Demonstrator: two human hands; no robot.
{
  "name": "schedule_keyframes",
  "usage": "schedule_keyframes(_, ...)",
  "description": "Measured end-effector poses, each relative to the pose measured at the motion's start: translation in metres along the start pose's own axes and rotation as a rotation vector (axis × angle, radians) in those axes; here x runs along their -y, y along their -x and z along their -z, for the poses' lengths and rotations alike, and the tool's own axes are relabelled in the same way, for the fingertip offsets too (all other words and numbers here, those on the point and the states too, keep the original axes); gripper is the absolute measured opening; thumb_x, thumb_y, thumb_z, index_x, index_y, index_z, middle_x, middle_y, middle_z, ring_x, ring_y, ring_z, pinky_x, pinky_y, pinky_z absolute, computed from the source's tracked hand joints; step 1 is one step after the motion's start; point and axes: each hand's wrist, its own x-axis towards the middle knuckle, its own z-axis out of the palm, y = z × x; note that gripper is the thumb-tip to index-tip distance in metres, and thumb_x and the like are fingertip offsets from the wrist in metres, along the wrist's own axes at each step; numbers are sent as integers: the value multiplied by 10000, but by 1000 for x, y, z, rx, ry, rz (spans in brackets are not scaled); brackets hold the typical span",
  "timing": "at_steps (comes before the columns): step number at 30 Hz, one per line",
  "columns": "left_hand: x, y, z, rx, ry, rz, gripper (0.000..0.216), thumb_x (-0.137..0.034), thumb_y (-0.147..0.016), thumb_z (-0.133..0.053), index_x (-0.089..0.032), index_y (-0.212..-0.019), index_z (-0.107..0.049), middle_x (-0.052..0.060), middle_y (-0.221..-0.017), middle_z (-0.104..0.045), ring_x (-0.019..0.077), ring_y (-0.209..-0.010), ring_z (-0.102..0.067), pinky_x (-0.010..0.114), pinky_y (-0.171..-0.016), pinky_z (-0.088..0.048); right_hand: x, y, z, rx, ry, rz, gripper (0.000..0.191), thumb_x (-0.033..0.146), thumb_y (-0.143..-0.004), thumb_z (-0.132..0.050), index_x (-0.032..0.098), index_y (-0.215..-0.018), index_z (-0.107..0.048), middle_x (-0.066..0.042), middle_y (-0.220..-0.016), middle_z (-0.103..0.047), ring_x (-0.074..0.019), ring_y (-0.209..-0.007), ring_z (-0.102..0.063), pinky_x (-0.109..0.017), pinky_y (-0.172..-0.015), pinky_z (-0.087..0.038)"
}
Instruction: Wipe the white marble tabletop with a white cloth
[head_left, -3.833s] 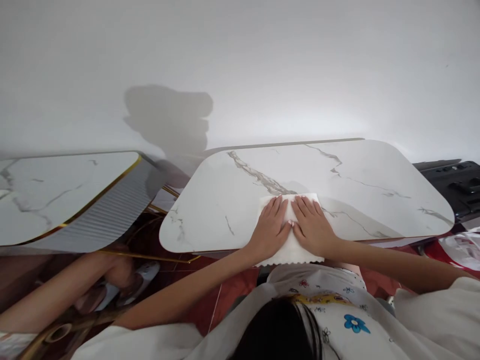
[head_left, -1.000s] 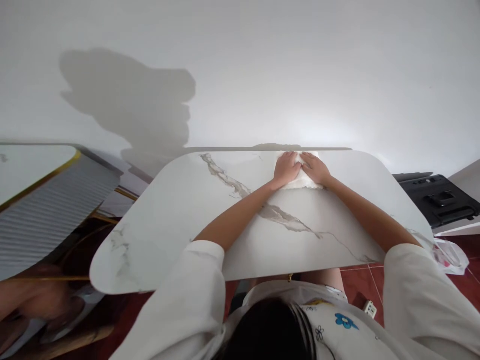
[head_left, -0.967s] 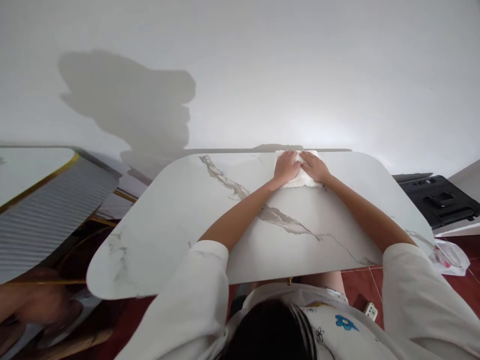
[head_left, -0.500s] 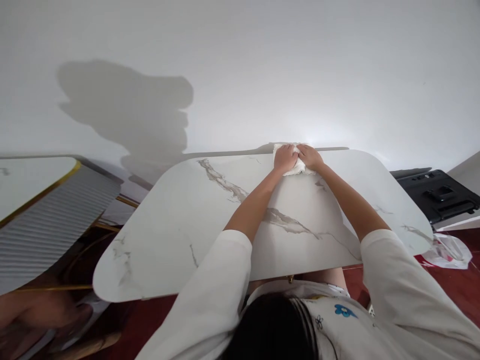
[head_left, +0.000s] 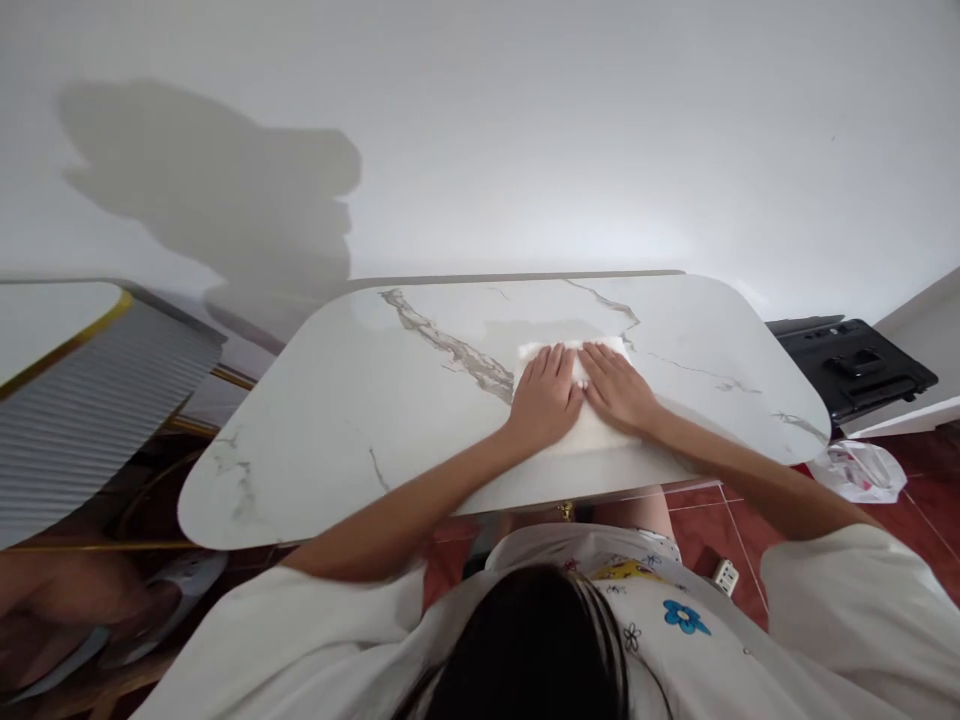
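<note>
A white cloth (head_left: 600, 434) lies spread on the marble-patterned tabletop (head_left: 300, 420). Pressing down on it from the left is my left hand (head_left: 546, 392), palm down with its fingers stretched out flat. My right hand (head_left: 616, 388) rests flat on the same cloth, fingers extended and angled toward the left hand. The two thumbs nearly meet at the middle. Part of the cloth is hidden beneath both hands.
The table's back edge runs along a white wall (head_left: 480, 130). At left stands a ribbed grey cabinet (head_left: 112, 400) with gold trim, and below it a person's leg (head_left: 67, 590). To the right are a black case (head_left: 855, 370) and a white plastic bag (head_left: 862, 470) on the red floor.
Both hands have drawn the cloth from the table's back edge toward my body. It was bunched under curled fingers and now lies flatter, with the fingers stretched out. My elbows have spread outward.
</note>
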Motion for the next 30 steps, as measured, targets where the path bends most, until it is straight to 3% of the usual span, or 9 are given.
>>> schedule_keyframes(4,-18,58,9,24,108,9,574,-338,-902,-339,-103,-1421,-408,131,-1508,-361,285,-1421,-276,444,-1185,-246,32,54,4,-20,-91,-17,555,299,-945,-308,135,-1474,-347,-93,-1522,-323,-239,-1425,-263,-455,-1171,-280)
schedule_keyframes(7,-30,81,7,22,191,22,588,-362,-900,-351,-147,-1447,-386,94,-1521,-339,256,-1437,-243,443,-1198,-237,42,82,8,-30,-138,-35,555,327,-951,-299,212,-1494,-297,-34,-1523,-310,-197,-1430,-242,-449,-1177,-280)
schedule_keyframes(12,-46,80,3,34,242,0,602,-331,-913,-339,-209,-1499,-277,60,-1535,-306,248,-1451,-182,495,-1201,-215,41,100,15,-37,-133,-116,556,337,-952,-291,233,-1498,-287,-22,-1512,-316,-197,-1425,-247,-482,-1177,-270)
schedule_keyframes(15,-49,70,11,199,316,-62,625,-349,-920,-321,-217,-1519,-199,48,-1568,-215,239,-1461,-78,496,-1205,-185,40,105,13,-73,-66,-251,557,312,-946,-282,222,-1495,-305,-51,-1507,-331,-233,-1421,-257,-523,-1169,-253)
schedule_keyframes(19,-47,47,27,545,322,-61,711,-404,-922,-277,-89,-1526,-73,87,-1589,59,255,-1436,136,463,-1208,-64,29,96,10,-71,-40,-238,555,274,-940,-285,113,-1468,-340,-129,-1500,-362,-263,-1418,-272,-524,-1130,-319)
schedule_keyframes(21,-45,27,28,586,304,-47,720,-405,-936,-247,-47,-1518,-18,110,-1583,117,274,-1428,173,461,-1201,-18,12,78,9,-33,-41,-203,549,255,-930,-306,68,-1443,-364,-156,-1500,-363,-276,-1413,-287,-518,-1128,-319)
schedule_keyframes(24,-38,-18,13,471,257,-31,681,-358,-951,-271,-26,-1507,-61,153,-1595,32,308,-1456,81,464,-1200,-46,-25,39,8,17,-70,-214,548,235,-906,-351,76,-1429,-386,-148,-1507,-360,-274,-1411,-295,-488,-1144,-289)
schedule_keyframes(28,-18,-92,-19,177,180,-124,468,-162,-915,-313,-48,-1364,-386,173,-1483,-373,259,-1409,-286,400,-1176,-206,-73,-21,2,-52,-87,-244,547,253,-908,-335,112,-1435,-384,-126,-1502,-376,-282,-1406,-301,-509,-1135,-269)
schedule_keyframes(30,-7,-126,-31,40,180,-144,411,-121,-900,-317,-84,-1277,-475,146,-1413,-465,235,-1348,-379,377,-1144,-274,-92,-51,-1,-76,-59,-252,553,243,-909,-322,80,-1434,-376,-145,-1504,-367,-287,-1406,-295,-504,-1134,-257)
